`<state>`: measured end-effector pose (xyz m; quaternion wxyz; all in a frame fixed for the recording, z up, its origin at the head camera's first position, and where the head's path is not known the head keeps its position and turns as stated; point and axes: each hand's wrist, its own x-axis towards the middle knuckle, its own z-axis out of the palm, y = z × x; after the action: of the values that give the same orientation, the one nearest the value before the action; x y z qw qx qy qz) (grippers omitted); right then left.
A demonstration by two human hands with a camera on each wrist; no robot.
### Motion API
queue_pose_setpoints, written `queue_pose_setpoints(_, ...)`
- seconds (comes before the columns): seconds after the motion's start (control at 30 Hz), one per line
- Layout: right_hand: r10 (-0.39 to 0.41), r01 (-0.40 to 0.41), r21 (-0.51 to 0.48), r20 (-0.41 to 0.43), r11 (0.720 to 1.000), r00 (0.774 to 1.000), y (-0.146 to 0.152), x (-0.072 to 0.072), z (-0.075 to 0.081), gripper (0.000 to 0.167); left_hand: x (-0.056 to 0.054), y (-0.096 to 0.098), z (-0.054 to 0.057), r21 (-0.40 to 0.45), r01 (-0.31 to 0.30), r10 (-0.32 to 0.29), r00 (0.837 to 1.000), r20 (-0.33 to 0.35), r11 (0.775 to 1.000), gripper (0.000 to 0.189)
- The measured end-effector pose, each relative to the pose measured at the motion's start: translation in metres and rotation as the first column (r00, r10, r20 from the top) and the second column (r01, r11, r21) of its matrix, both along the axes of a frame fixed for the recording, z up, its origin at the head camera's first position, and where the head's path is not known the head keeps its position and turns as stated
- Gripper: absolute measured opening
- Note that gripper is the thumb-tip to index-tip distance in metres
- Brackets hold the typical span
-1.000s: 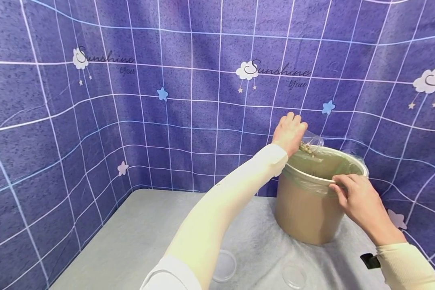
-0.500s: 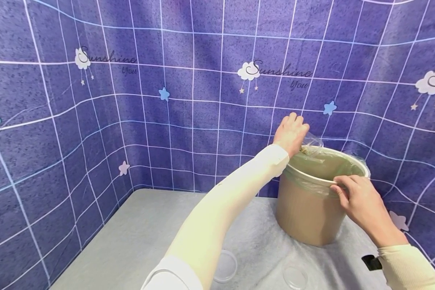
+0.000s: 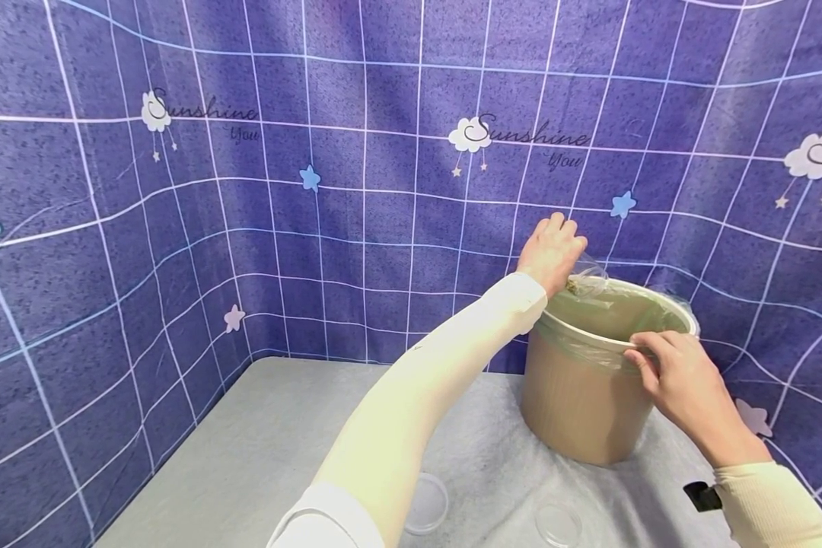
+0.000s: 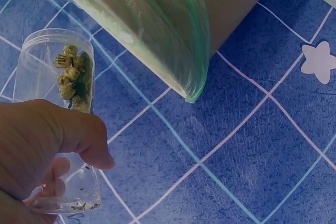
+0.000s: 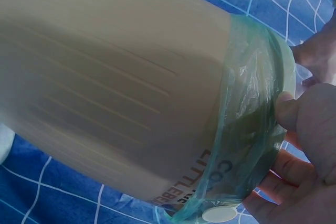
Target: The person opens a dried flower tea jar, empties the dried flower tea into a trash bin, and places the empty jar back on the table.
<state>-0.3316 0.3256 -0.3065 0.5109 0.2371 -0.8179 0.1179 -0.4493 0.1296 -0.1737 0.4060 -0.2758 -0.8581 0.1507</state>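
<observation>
My left hand (image 3: pixel 551 251) holds a clear plastic jar (image 4: pixel 39 77) tilted at the bin's far left rim. Yellowish dried flower buds (image 4: pixel 68 72) lie along one side of the jar, and small dark crumbs sit at its bottom. The beige trash bin (image 3: pixel 585 411) stands upright, lined with a thin green bag (image 5: pixel 247 103) folded over its rim. My right hand (image 3: pixel 681 380) grips the bin's near right rim, thumb outside over the bag. In the head view the left hand hides most of the jar.
Two clear round lids lie on the grey cloth-covered table (image 3: pixel 267 426): one lid (image 3: pixel 426 504) beside my left forearm, another lid (image 3: pixel 558 523) in front of the bin. A blue patterned curtain (image 3: pixel 383 190) hangs close behind the bin and table.
The jar has tilted slightly at the rim, and the buds now show nearer my left hand than its mouth. My right hand keeps its hold on the rim.
</observation>
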Motion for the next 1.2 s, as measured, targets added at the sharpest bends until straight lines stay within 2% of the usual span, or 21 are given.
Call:
queue_pose_setpoints(0.33, 0.008, -0.008, 0.011, -0.010, 1.000, 1.000, 0.000, 0.000, 0.001, 0.028, 0.001, 0.004, 0.004, -0.073, 0.028, -0.028, 1.000, 0.003, 0.997, 0.031)
queue_pose_setpoints(0.73, 0.015, -0.015, 0.016, -0.019, 1.000, 1.000, 0.000, 0.000, 0.000, 0.029, 0.000, 0.007, 0.004, -0.190, 0.051, -0.062, 0.997, -0.052, 0.981, 0.035)
queue_pose_setpoints(0.93, 0.019, -0.019, 0.018, -0.023, 1.000, 1.000, 0.001, -0.001, -0.001, 0.029, -0.002, 0.012, 0.002, -0.252, 0.077, -0.101, 0.992, -0.081, 0.965, 0.036)
queue_pose_setpoints(1.2, 0.023, -0.023, 0.020, -0.026, 1.000, 0.999, 0.001, -0.002, -0.001, 0.029, -0.001, 0.010, 0.001, -0.277, 0.111, -0.133, 0.989, -0.063, 0.954, 0.036)
